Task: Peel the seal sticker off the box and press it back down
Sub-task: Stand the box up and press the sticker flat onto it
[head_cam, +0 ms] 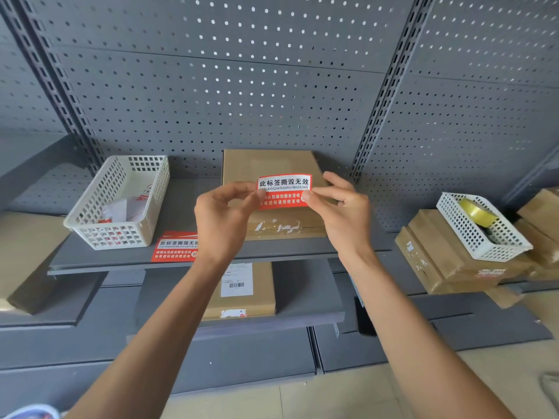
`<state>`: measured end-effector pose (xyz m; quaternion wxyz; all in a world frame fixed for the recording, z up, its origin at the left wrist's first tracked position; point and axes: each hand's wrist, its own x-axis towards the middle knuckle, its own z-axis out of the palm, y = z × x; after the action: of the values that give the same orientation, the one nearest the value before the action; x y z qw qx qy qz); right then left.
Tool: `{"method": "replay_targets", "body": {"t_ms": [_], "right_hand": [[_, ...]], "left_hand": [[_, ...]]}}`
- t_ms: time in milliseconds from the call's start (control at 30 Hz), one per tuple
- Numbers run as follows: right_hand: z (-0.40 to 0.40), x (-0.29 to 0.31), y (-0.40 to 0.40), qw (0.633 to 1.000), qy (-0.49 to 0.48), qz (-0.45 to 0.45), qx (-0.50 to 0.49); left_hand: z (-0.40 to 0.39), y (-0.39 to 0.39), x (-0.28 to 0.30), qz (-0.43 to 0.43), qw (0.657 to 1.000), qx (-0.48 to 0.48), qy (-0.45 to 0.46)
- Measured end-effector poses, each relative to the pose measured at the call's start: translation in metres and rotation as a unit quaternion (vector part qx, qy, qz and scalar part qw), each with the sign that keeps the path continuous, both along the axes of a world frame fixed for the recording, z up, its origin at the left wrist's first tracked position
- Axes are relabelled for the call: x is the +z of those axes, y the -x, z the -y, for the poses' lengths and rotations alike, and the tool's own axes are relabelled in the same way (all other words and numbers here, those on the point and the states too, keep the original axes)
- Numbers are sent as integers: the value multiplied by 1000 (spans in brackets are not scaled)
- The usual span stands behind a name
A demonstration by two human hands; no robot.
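A flat brown cardboard box (272,166) lies on the grey shelf (127,258), with torn white sticker residue along its front edge. A red and white seal sticker (284,190) is held in the air above the box, off its surface. My left hand (225,217) pinches the sticker's left edge between thumb and forefinger. My right hand (343,207) pinches its right edge the same way. The sticker's printed face points toward me.
A second red seal sticker (175,247) lies on the shelf left of the box, beside a white basket (121,204) holding paper scraps. At right, stacked boxes (438,258) carry a white basket with a tape roll (478,211). Another box (245,291) sits on the lower shelf.
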<state>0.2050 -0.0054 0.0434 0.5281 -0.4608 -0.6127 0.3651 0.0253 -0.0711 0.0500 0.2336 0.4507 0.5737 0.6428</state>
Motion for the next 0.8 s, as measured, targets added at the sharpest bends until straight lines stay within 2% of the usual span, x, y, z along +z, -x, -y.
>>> {"method": "replay_targets", "body": {"t_ms": [133, 267, 400, 800], "right_hand": [[4, -16, 0, 1000, 6, 15, -4], [3, -35, -1, 998, 22, 55, -6], [3, -46, -3, 997, 44, 69, 11], [1, -61, -7, 997, 28, 69, 22]], "left_hand": [[2, 0, -16, 14, 999, 0, 30], [2, 0, -32, -59, 995, 48, 72], [7, -5, -38, -87, 989, 73, 99], [5, -21, -58, -53, 991, 82, 95]]}}
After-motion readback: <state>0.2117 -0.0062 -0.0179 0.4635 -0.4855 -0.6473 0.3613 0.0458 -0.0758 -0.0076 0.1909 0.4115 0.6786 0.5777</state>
